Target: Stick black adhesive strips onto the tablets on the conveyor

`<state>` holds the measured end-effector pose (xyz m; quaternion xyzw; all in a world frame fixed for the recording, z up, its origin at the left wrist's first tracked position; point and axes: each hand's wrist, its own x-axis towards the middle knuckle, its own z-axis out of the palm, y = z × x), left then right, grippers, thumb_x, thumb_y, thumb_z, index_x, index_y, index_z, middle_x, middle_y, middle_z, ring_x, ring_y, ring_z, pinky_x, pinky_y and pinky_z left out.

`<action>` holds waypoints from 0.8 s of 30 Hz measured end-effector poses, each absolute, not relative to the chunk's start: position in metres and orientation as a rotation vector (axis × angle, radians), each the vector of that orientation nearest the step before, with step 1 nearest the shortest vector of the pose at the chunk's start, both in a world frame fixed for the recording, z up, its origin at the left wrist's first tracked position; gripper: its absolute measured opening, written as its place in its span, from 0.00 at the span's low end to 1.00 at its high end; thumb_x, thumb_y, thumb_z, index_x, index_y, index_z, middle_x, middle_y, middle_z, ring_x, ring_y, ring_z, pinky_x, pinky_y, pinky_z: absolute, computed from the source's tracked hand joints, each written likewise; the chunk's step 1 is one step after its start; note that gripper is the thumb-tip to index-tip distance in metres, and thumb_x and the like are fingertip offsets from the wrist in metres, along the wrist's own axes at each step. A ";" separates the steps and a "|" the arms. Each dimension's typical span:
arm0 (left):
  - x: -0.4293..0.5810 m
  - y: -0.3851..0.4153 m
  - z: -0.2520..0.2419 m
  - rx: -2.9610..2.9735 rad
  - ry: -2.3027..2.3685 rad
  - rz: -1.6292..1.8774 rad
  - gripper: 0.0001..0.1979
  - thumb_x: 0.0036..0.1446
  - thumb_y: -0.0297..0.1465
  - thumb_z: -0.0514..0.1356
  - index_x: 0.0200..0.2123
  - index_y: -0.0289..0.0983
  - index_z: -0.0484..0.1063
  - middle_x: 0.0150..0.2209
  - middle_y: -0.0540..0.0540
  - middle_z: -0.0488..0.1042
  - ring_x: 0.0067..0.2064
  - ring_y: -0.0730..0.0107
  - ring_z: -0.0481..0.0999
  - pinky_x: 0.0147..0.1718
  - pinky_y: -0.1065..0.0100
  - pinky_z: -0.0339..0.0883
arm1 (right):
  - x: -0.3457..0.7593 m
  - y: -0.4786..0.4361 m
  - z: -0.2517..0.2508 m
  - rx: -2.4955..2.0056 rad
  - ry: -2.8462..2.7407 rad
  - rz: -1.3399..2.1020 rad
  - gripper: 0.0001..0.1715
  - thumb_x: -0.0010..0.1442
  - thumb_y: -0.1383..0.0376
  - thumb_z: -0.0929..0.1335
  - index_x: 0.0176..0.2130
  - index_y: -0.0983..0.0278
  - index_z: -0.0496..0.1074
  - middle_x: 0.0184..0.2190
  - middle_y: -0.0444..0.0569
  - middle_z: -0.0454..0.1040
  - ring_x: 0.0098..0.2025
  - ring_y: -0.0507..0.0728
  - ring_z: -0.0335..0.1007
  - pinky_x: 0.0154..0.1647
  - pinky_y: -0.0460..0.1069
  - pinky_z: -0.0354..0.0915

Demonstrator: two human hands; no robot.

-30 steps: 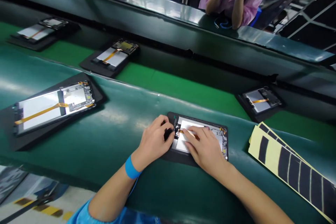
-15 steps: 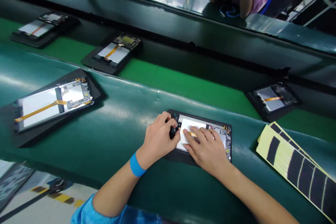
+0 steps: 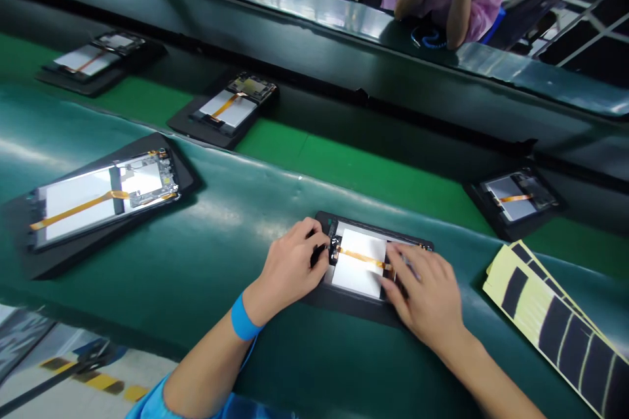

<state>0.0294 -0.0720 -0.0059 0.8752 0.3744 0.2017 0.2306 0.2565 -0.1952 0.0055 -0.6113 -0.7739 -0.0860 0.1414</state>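
Note:
An opened tablet with a white battery and bare inner parts lies on a black pad on the bench in front of me. Across the battery runs an orange ribbon cable. My left hand is at the tablet's left end, its fingers curled and thumb drawn in; what is dark between them is not clear. Over the tablet's right part, my right hand has thumb and fingers apart, the tips near the cable's right end. This hand hides most of the circuit board.
Another opened tablet rests on a pad to the left. More tablets sit on the green conveyor beyond the bench edge. Yellow sheets with black strips lie at the right. Across the line, a person in pink leans on a ledge.
My right hand has slid right along the tablet, uncovering the battery and ribbon cable. My left hand stays at the left end. The view has shifted slightly.

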 end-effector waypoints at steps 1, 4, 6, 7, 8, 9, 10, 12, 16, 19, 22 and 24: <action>0.029 -0.072 -0.006 2.422 1.013 0.567 0.07 0.60 0.26 0.56 0.38 0.39 0.73 0.43 0.45 0.73 0.39 0.65 0.75 0.32 0.66 0.67 | 0.269 -0.203 0.006 -1.816 -2.185 -0.287 0.25 0.70 0.59 0.66 0.63 0.64 0.67 0.53 0.58 0.76 0.53 0.65 0.70 0.55 0.59 0.60; 0.026 -0.072 -0.006 2.477 0.975 0.602 0.09 0.61 0.26 0.55 0.40 0.38 0.74 0.44 0.43 0.73 0.40 0.63 0.76 0.31 0.66 0.68 | 0.317 -0.235 0.005 -2.057 -1.996 -0.437 0.31 0.69 0.59 0.66 0.68 0.63 0.61 0.56 0.61 0.73 0.57 0.69 0.70 0.56 0.62 0.64; 0.025 -0.073 -0.006 2.512 0.968 0.613 0.09 0.62 0.25 0.54 0.41 0.38 0.74 0.44 0.43 0.74 0.41 0.61 0.76 0.30 0.66 0.69 | 0.351 -0.261 0.001 -2.253 -1.833 -0.547 0.35 0.69 0.56 0.65 0.70 0.64 0.58 0.62 0.65 0.68 0.63 0.74 0.65 0.59 0.67 0.63; 0.024 -0.073 -0.007 2.528 0.967 0.614 0.09 0.62 0.25 0.54 0.41 0.38 0.74 0.44 0.43 0.74 0.41 0.61 0.77 0.30 0.66 0.69 | 0.367 -0.274 -0.003 -2.354 -1.742 -0.598 0.37 0.69 0.54 0.65 0.71 0.65 0.57 0.65 0.68 0.64 0.66 0.77 0.60 0.61 0.70 0.61; 0.024 -0.073 -0.007 2.541 0.967 0.617 0.10 0.62 0.25 0.54 0.41 0.38 0.74 0.44 0.43 0.74 0.41 0.61 0.77 0.29 0.66 0.69 | 0.382 -0.288 -0.009 -2.443 -1.644 -0.639 0.39 0.69 0.52 0.64 0.71 0.68 0.56 0.67 0.70 0.60 0.68 0.80 0.56 0.62 0.73 0.59; 0.024 -0.073 -0.008 2.552 0.967 0.620 0.10 0.62 0.25 0.54 0.42 0.38 0.74 0.44 0.43 0.74 0.40 0.61 0.77 0.28 0.65 0.69 | 0.395 -0.302 -0.016 -2.519 -1.563 -0.642 0.41 0.69 0.50 0.63 0.71 0.70 0.55 0.68 0.72 0.58 0.70 0.82 0.53 0.62 0.76 0.57; 0.024 -0.073 -0.008 2.561 0.965 0.621 0.11 0.62 0.25 0.54 0.42 0.38 0.74 0.45 0.43 0.74 0.40 0.61 0.77 0.28 0.65 0.69 | 0.406 -0.316 -0.024 -2.575 -1.517 -0.597 0.42 0.70 0.48 0.61 0.71 0.70 0.55 0.69 0.73 0.56 0.70 0.83 0.51 0.61 0.77 0.58; 0.024 -0.073 -0.009 2.575 0.959 0.624 0.11 0.62 0.26 0.53 0.43 0.38 0.74 0.45 0.43 0.74 0.40 0.62 0.77 0.28 0.65 0.69 | 0.420 -0.341 -0.040 -2.597 -1.538 -0.411 0.41 0.71 0.47 0.57 0.71 0.69 0.54 0.69 0.71 0.58 0.70 0.80 0.54 0.61 0.75 0.60; 0.024 -0.072 -0.011 2.593 0.968 0.631 0.11 0.64 0.27 0.53 0.43 0.39 0.75 0.44 0.43 0.74 0.40 0.62 0.77 0.26 0.67 0.67 | 0.424 -0.382 -0.057 -2.526 -1.708 -0.227 0.39 0.72 0.51 0.57 0.74 0.63 0.48 0.73 0.64 0.52 0.73 0.75 0.47 0.66 0.74 0.55; 0.025 -0.072 -0.012 2.604 0.975 0.642 0.12 0.64 0.28 0.52 0.43 0.39 0.75 0.44 0.43 0.74 0.40 0.62 0.78 0.26 0.67 0.68 | 0.425 -0.404 -0.052 -2.415 -1.911 -0.110 0.40 0.70 0.53 0.60 0.75 0.57 0.45 0.74 0.58 0.49 0.74 0.74 0.45 0.68 0.75 0.52; 0.025 -0.072 -0.012 2.614 0.966 0.658 0.13 0.64 0.28 0.52 0.43 0.39 0.75 0.44 0.43 0.75 0.40 0.62 0.78 0.26 0.66 0.69 | 0.432 -0.415 -0.041 -2.300 -2.028 -0.028 0.40 0.68 0.54 0.63 0.74 0.56 0.49 0.73 0.57 0.53 0.73 0.74 0.48 0.68 0.74 0.53; 0.026 -0.072 -0.011 2.623 0.968 0.670 0.13 0.64 0.28 0.51 0.43 0.39 0.76 0.44 0.43 0.75 0.40 0.61 0.79 0.26 0.66 0.70 | 0.436 -0.412 -0.035 -2.264 -2.040 -0.039 0.39 0.68 0.55 0.64 0.73 0.56 0.52 0.72 0.58 0.57 0.72 0.74 0.52 0.68 0.73 0.55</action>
